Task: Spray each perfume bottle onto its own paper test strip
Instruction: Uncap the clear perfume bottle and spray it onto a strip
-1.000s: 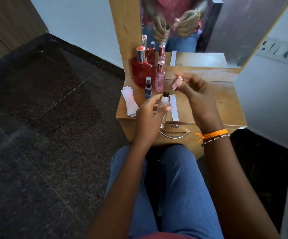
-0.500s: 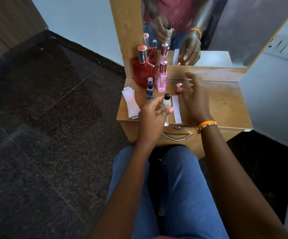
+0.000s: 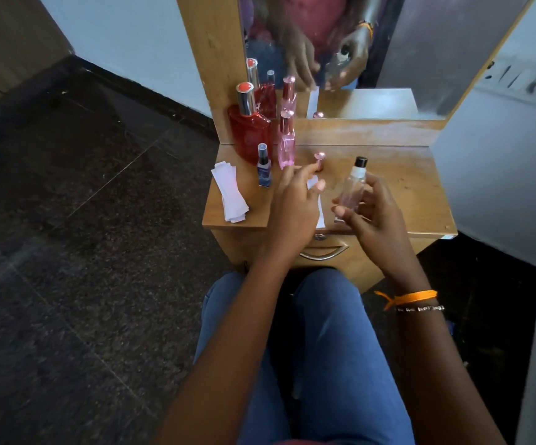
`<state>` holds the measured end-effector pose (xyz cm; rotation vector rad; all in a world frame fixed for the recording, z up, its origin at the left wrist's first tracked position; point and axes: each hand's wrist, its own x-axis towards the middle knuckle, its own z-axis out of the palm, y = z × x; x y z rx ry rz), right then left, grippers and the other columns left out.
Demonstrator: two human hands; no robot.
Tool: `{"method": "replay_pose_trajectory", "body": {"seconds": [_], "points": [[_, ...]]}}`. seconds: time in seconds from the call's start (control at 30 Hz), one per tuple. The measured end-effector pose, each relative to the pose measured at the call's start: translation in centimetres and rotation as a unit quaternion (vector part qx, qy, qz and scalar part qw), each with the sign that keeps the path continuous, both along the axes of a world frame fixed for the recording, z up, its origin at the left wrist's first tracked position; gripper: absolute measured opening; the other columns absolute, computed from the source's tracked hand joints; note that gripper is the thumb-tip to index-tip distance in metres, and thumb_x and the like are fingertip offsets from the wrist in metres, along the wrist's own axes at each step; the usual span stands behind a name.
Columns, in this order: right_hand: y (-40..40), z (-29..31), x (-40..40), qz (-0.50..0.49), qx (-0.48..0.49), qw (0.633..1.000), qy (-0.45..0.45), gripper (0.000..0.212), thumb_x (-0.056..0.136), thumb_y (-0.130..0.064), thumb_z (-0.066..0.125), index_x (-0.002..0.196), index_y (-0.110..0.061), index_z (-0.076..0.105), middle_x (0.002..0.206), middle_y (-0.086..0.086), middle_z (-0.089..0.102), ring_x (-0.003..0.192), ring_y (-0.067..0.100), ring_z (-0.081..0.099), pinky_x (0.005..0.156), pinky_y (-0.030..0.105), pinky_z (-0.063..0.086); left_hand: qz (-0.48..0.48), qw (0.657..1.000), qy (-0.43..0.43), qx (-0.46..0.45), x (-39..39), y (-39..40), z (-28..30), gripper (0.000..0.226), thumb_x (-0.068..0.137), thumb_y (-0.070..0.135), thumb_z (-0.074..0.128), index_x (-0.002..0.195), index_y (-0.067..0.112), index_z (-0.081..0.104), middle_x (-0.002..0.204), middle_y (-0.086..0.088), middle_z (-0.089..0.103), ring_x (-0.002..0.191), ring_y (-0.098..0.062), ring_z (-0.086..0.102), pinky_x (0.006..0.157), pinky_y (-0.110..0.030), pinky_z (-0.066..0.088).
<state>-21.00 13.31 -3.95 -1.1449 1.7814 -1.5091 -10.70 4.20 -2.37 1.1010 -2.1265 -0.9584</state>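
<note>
My right hand [image 3: 374, 220] grips a clear perfume bottle [image 3: 353, 184] with a black spray top, tilted a little above the dresser top [image 3: 404, 187]. My left hand [image 3: 292, 207] lies to its left with fingers spread over a white paper test strip [image 3: 320, 216], most of which it hides. A pink cap [image 3: 319, 157] stands on the wood just beyond my left fingertips. At the back left stand a large red bottle [image 3: 249, 133], a slim pink bottle [image 3: 286, 142] and a small blue bottle [image 3: 263, 168].
A stack of spare paper strips [image 3: 229, 194] lies at the dresser's left edge. A mirror [image 3: 420, 43] rises behind the bottles. A drawer handle [image 3: 324, 253] sits below the front edge, above my knees. A wall is close on the right.
My right hand set the pink cap down on the dresser. The clear bottle passed from my left hand to my right hand, and my left hand dropped onto the strip.
</note>
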Motion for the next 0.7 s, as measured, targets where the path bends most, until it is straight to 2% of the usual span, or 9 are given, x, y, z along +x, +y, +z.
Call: {"method": "replay_pose_trajectory", "body": {"seconds": [0.07,0.1,0.17,0.27,0.33,0.4,0.5,0.6,0.7], "points": [[0.5,0.2,-0.6,-0.005,0.000,1.000,0.002,0.050,0.084,-0.003,0.065,0.125,-0.021,0.043,0.105,0.008,0.064,0.097,0.021,0.066,0.077,0.029,0.057,0.026,0.989,-0.132,-0.063,-0.7,-0.5,-1.2,0.045,0.092,0.015,0.052,0.136,0.012,0.042,0.143,-0.011,0.036,0.132,-0.028,0.035,0.107,-0.035,0.032],[0.6,0.2,-0.8,-0.002,0.000,1.000,0.005,0.049,0.084,-0.003,0.065,0.123,-0.022,0.043,0.106,0.009,0.064,0.098,0.022,0.065,0.078,0.032,0.057,0.033,0.983,-0.169,-0.070,-0.9,-0.7,-1.6,0.049,0.092,0.016,0.052,0.139,0.012,0.038,0.148,-0.012,0.030,0.135,-0.030,0.030,0.109,-0.037,0.030],[0.7,0.4,-0.9,0.003,-0.005,1.000,-0.004,0.046,0.085,-0.001,0.063,0.120,-0.023,0.044,0.107,0.007,0.064,0.099,0.022,0.065,0.082,0.038,0.056,0.041,0.975,-0.208,-0.063,-1.5,-1.0,-2.1,0.052,0.094,0.022,0.050,0.142,0.011,0.032,0.152,-0.013,0.023,0.137,-0.033,0.024,0.111,-0.040,0.026],[0.7,0.6,-0.6,0.020,-0.008,1.000,-0.020,0.044,0.086,0.003,0.060,0.113,-0.028,0.044,0.107,0.000,0.062,0.100,0.021,0.063,0.086,0.039,0.054,0.049,0.967,-0.234,-0.087,-2.1,-1.3,-2.3,0.046,0.094,0.027,0.050,0.136,0.012,0.040,0.148,-0.012,0.030,0.131,-0.032,0.028,0.107,-0.040,0.028],[0.6,0.6,-0.3,0.030,-0.003,0.999,-0.031,0.041,0.087,0.004,0.056,0.111,-0.026,0.043,0.107,0.003,0.061,0.100,0.020,0.062,0.086,0.037,0.053,0.060,0.971,-0.211,-0.090,-2.2,-1.4,-2.3,0.040,0.092,0.025,0.053,0.129,0.013,0.046,0.146,-0.010,0.034,0.127,-0.031,0.032,0.104,-0.038,0.029],[0.5,0.7,0.0,0.028,-0.007,0.997,-0.073,0.036,0.088,0.007,0.052,0.113,-0.017,0.042,0.106,0.007,0.060,0.099,0.022,0.061,0.081,0.032,0.053,0.064,0.976,-0.194,-0.081,-2.3,-1.5,-2.3,0.035,0.091,0.023,0.055,0.125,0.013,0.050,0.144,-0.009,0.036,0.126,-0.031,0.034,0.103,-0.038,0.030],[0.6,1.2,0.3,0.023,-0.013,0.994,-0.110,0.032,0.089,0.004,0.051,0.118,-0.008,0.042,0.102,0.005,0.061,0.098,0.024,0.061,0.078,0.030,0.054,0.066,0.979,-0.173,-0.080,-2.2,-1.4,-2.3,0.028,0.090,0.020,0.057,0.117,0.014,0.054,0.137,-0.006,0.044,0.121,-0.029,0.038,0.099,-0.038,0.034],[0.7,1.4,0.6,0.029,-0.016,0.990,-0.141,0.033,0.088,-0.005,0.054,0.119,-0.008,0.043,0.098,0.004,0.060,0.093,0.018,0.061,0.078,0.030,0.053,0.056,0.992,-0.095,-0.059,-1.8,-1.0,-1.9,0.025,0.085,0.006,0.061,0.106,0.016,0.053,0.115,-0.005,0.061,0.106,-0.026,0.054,0.084,-0.037,0.048],[0.7,1.4,0.7,0.045,-0.039,0.977,-0.203,0.030,0.085,-0.017,0.052,0.114,-0.017,0.045,0.096,0.010,0.054,0.086,0.018,0.057,0.079,0.033,0.050,0.072,0.996,0.006,0.048,-1.0,-0.3,-0.9,0.035,0.080,0.001,0.066,0.104,0.018,0.047,0.096,-0.006,0.065,0.085,-0.016,0.062,0.065,-0.024,0.049]]}}
